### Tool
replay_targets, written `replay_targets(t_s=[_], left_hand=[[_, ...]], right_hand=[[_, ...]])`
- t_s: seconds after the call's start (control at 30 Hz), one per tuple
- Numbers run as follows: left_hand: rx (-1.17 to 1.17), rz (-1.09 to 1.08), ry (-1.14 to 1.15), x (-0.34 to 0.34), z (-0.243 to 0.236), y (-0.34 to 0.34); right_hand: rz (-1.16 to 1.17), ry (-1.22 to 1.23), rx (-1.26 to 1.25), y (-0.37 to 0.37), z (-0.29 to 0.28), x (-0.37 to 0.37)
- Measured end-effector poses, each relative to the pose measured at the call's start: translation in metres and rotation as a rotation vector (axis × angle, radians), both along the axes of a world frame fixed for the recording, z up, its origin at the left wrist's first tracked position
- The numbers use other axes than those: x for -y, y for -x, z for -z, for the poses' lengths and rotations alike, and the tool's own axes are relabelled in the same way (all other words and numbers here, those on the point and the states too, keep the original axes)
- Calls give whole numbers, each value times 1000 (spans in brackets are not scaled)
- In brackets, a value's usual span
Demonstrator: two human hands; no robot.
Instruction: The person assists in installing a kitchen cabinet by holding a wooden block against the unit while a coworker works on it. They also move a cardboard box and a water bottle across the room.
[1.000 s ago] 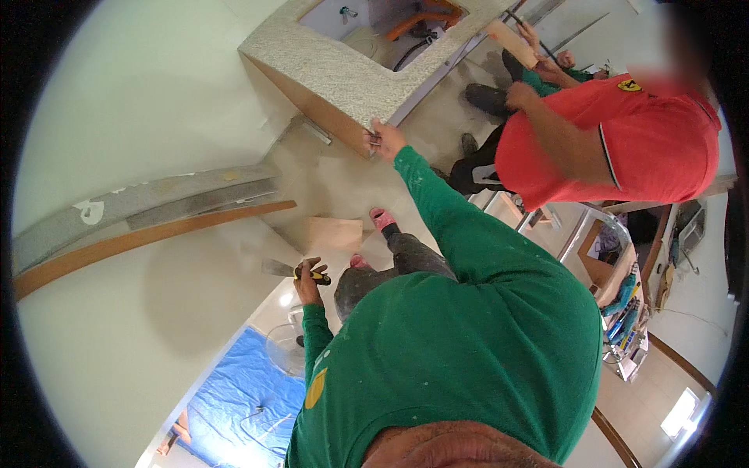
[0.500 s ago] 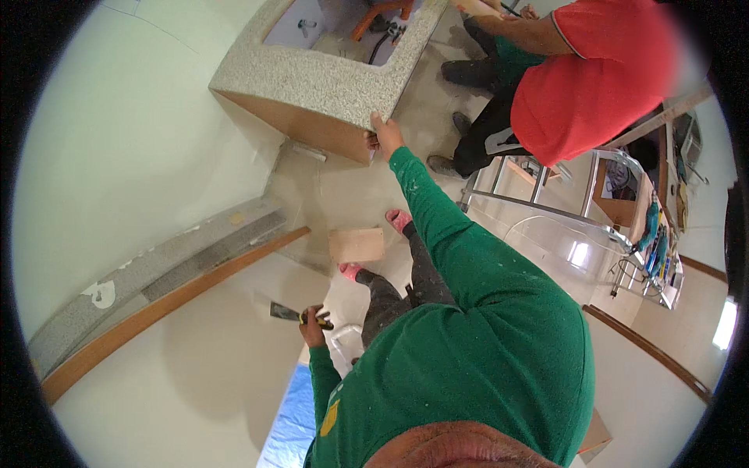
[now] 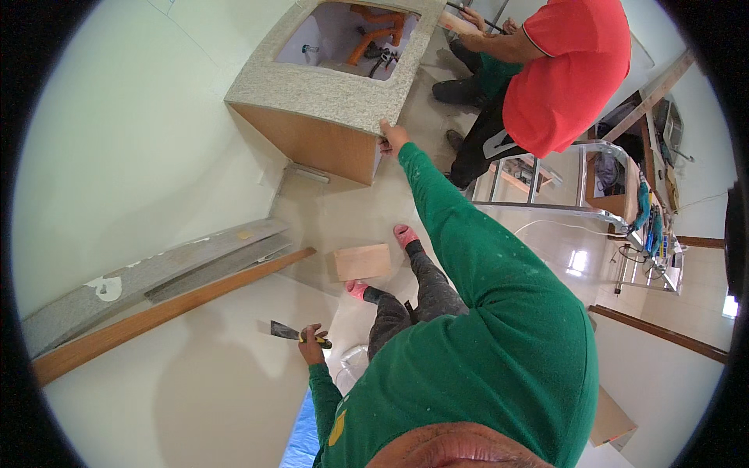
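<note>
Left hand [image 3: 314, 343] drew back, gripping putty knife [image 3: 284, 331]; right hand [image 3: 395, 140] grasps countertop's [image 3: 312, 95] near-right corner. Countertop on cabinet [image 3: 312, 144], orange pipes [image 3: 381, 35] uncovered.

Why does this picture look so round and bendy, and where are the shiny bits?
Head view: fisheye lens curves edges, like along the speckled countertop, and blackens corners; head view: white glare on the floor, near the ladder.

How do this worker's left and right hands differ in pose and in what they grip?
The left hand holds a scraper, while the right hand grips a corner of the speckled countertop. The left hand is lower in the picture; the right hand reaches farther forward. Both hands are bare, emerging from green sleeves.
</note>
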State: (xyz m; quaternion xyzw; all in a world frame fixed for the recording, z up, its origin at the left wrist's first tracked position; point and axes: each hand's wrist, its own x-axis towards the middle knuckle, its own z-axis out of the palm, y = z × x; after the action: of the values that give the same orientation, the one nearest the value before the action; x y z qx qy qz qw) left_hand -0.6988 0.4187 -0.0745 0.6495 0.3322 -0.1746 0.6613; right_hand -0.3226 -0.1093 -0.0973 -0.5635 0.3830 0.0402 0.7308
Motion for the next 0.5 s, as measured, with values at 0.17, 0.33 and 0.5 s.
replay_targets(t_s=[0.17, 0.33, 0.5], left_hand=[[-17, 101, -39, -2, 16, 19], [-57, 113, -15, 2, 16, 26], [-20, 156, -34, -2, 18, 23]], right_hand=[[22, -12, -13, 0, -6, -8], [-10, 7, -29, 1, -9, -4], [-30, -6, -43, -1, -9, -3]])
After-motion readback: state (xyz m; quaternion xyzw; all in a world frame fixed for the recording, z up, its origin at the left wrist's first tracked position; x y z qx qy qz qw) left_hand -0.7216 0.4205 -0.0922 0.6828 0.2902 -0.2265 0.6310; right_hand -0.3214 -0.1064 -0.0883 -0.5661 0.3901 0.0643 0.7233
